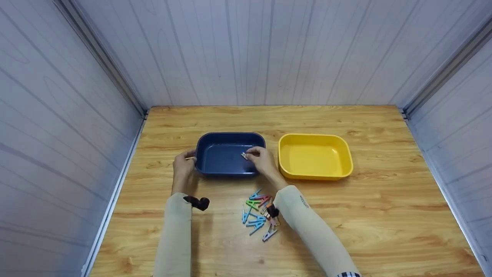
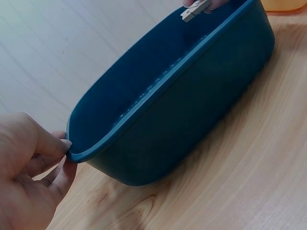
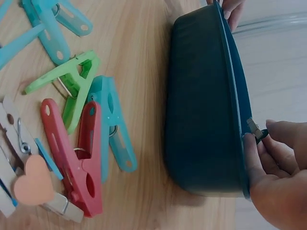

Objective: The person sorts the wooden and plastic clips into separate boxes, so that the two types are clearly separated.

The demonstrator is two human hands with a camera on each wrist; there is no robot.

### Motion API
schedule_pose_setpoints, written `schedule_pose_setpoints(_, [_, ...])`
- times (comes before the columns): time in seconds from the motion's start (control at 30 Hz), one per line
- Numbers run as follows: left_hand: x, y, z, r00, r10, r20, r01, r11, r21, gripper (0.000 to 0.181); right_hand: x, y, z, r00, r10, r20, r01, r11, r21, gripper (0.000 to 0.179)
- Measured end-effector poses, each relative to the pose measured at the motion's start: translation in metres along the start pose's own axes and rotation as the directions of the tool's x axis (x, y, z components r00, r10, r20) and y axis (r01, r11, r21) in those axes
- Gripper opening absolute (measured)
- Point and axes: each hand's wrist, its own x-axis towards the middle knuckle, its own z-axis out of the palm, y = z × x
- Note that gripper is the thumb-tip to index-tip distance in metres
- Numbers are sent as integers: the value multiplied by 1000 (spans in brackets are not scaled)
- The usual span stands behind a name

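Wooden table, yellow tub, blue tub, right sleeve partly hiding clothespins

left tub: dark blue
right tub: yellow
plastic clothespins: light blue, green, red
wooden clothespin: pale tan
heart: peach
table: honey wood-grain
walls: pale grey, darker streaks
sleeves: beige

Small dark lettering runs lengthwise on the right sleeve, well back from the fingers of the right hand. In the head view, its characters are too small to read. No legible label, brand, number or sign appears elsewhere.
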Motion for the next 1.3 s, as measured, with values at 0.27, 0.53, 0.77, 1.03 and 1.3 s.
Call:
schedule_pose_setpoints(0.27, [-1,0,1,1000,-6,1,6,1000,-28,35,1,0,0,999,33,-18,-33,999,17,15])
schedule_pose_setpoints(0.53, [-1,3,1,1000,-28,13,29,996,-79,34,2,1,-1,999,36,-34,-36,999,10,15])
schedule_pose_setpoints(0.77, [-3,3,0,997,-63,37,68,988,-137,36,1,0,-2,999,27,-27,-26,999,48,17])
schedule_pose_setpoints(1.03, [-2,1,-3,1000,10,28,-9,1000,-9,35,-2,0,-6,1000,9,-23,-7,998,64,17])
schedule_pose_setpoints(1.3, [-2,0,-1,999,-39,33,41,996,-83,36,-6,4,-10,1000,21,-10,-20,994,110,18])
